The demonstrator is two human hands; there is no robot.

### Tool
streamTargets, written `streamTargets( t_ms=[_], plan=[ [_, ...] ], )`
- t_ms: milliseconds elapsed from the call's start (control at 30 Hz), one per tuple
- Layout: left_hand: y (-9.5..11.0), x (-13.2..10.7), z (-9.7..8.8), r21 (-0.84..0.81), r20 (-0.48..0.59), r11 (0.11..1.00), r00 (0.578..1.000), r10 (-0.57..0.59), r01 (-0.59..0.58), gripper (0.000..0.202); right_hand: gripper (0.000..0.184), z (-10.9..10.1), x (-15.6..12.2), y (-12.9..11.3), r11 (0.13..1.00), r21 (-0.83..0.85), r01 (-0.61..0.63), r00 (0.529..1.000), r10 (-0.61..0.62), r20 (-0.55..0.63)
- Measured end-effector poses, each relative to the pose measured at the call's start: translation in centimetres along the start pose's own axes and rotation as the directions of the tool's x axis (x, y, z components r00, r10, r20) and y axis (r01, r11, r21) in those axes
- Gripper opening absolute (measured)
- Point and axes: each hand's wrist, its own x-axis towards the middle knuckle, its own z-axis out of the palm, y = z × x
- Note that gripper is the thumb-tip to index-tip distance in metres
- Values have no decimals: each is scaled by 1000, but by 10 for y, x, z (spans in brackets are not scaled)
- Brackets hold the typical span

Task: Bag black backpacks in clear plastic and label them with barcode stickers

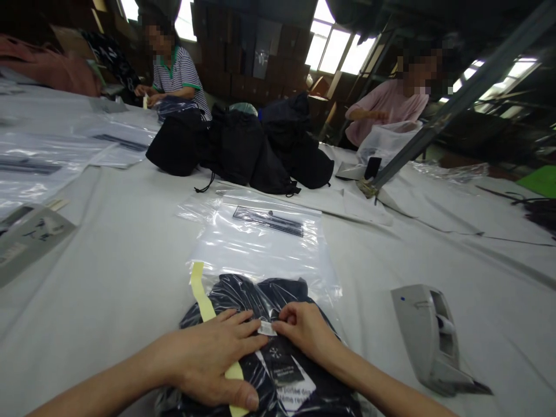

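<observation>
Directly before me a clear plastic bag (269, 255) lies on the table, with a dark folded garment (243, 292) inside its near part. My left hand (212, 353) rests flat on the bag with fingers spread, over a pale yellow strip (197, 284). Thumb and forefinger of my right hand (306, 330) pinch the edge of a small white barcode sticker (266, 328) on the bag, near my left fingertips. Below it, a black tag (284, 368) and a white printed panel (299, 394) show through the plastic.
A grey tape dispenser (428, 330) stands at right. Black drawstring bags (243, 145) are heaped beyond my bag. More clear bags (47, 168) and a grey box (35, 237) lie at left. A slanted metal pole (460, 87) rises at right. Two people work across the table.
</observation>
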Motion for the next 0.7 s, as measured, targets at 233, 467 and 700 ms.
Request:
streamTargets(
  t_ms=[233, 467, 700],
  plan=[
    [-5, 2, 6, 44, -24, 998, 998, 49, -48, 72, 42, -27, -34, -14, 911, -6, 411, 868, -390, 307],
    [2, -7, -3, -43, -7, 999, 1000, 0, 0, 64, 31, -43, -29, -1, 899, 112, 423, 814, -432, 388],
    [-46, -61, 47, -196, -458, 958, 844, -279, 210, 43, 34, -62, -47, 48, 949, 41, 312, 950, -312, -13]
  ],
)
